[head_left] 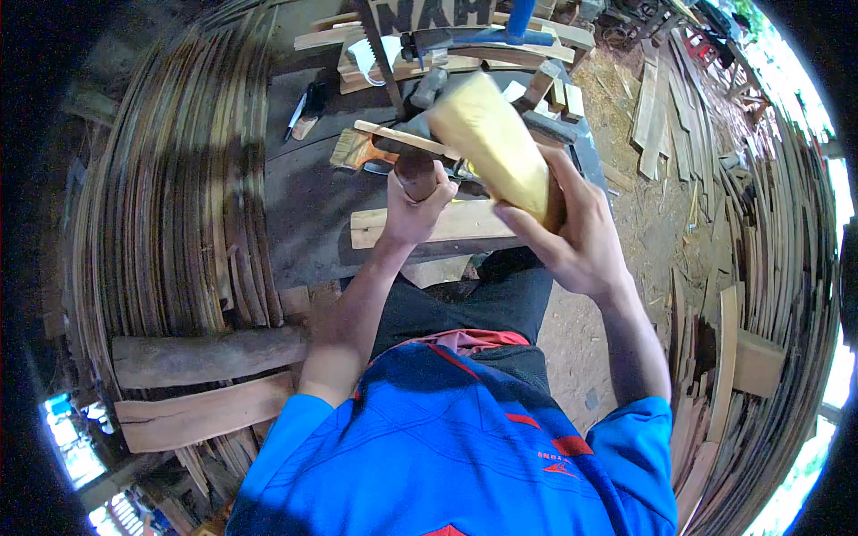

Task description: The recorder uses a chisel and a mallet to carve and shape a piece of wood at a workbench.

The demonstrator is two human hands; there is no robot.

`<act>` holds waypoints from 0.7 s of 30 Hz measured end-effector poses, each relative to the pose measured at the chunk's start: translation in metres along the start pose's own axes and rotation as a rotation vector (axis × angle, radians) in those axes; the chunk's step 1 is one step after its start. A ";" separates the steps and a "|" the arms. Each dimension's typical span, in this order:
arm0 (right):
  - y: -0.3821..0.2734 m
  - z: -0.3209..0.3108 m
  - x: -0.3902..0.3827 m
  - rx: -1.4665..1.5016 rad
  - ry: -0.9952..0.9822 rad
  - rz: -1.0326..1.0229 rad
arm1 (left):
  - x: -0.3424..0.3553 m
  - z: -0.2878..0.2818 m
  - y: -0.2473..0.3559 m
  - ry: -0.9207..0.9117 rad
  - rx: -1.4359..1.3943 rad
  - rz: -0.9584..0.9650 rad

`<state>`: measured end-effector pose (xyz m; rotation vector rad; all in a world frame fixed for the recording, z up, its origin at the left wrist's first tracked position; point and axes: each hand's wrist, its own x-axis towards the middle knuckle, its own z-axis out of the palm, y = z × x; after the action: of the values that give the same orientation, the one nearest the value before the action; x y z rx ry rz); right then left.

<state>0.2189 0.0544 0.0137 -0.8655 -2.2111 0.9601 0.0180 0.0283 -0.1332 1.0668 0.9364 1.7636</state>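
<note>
My left hand [416,211] is wrapped round a rounded brown wooden handle [416,175]; what the handle belongs to is hidden beyond my fist. To its right, my right hand [585,234] grips a thick pale-yellow block [493,143] by its near end, with the thumb on one face. The block is tilted, raised above the bench, and its far end is smeared by motion. A flat light wooden board [371,228] lies across the near edge of the bench, below both hands. Just beyond my left fist a thin wooden strip [393,134] slants across.
On the dark bench [308,192] lie a paintbrush [350,150] and a pen [296,116]. A saw blade [380,58], a blue-handled tool [514,36] and small wood blocks [541,85] sit at the back. Stacked planks [179,179] stand left; more boards [760,268] lean right.
</note>
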 end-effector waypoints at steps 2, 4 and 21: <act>0.023 0.006 -0.009 0.130 0.019 0.223 | 0.002 -0.008 -0.001 0.021 0.024 -0.082; 0.047 0.007 -0.019 0.098 0.061 0.378 | 0.003 -0.010 0.006 -0.011 0.000 -0.099; 0.199 0.034 -0.067 -0.657 0.070 0.496 | -0.017 -0.021 -0.019 -0.131 0.186 -0.033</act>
<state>0.3028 0.0973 -0.1773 -1.7720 -2.3190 0.3640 0.0084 0.0155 -0.1626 1.2615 1.0450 1.5828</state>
